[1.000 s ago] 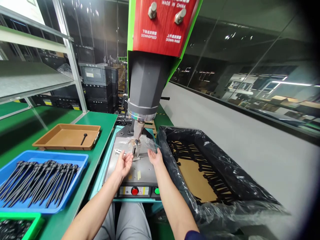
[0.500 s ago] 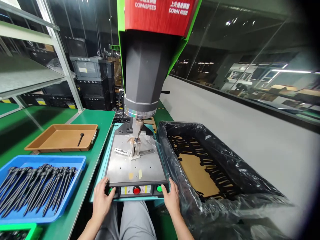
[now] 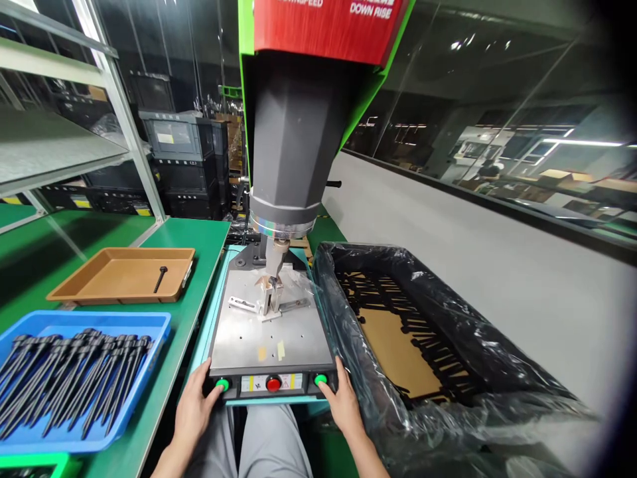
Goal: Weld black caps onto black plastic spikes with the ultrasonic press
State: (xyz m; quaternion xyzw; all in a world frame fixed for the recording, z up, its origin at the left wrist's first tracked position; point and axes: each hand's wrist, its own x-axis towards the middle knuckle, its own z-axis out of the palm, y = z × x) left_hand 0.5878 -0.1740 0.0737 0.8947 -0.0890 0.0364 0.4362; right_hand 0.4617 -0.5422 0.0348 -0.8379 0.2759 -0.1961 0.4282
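A green and red press machine stands in front of me, its grey head (image 3: 286, 146) above a metal base plate (image 3: 271, 335). A small fixture (image 3: 270, 297) sits under the horn tip. My left hand (image 3: 194, 408) rests at the front left corner of the machine, thumb at the left green button (image 3: 222, 384). My right hand (image 3: 341, 401) rests at the front right corner, thumb at the right green button (image 3: 320, 380). Both hands hold nothing, with fingers loosely curved. A red button (image 3: 271, 383) lies between them.
A blue tray (image 3: 79, 378) with several black rods lies on the green bench at my left. Behind it sits a brown tray (image 3: 122, 275) holding one black rod. At my right stands a bin lined with black plastic (image 3: 423, 345), holding black parts on cardboard. Metal shelving rises at the left.
My hands left the fixture under the horn and came back to the machine's front edge, thumbs now at the green buttons. The press head sits slightly lower over the fixture.
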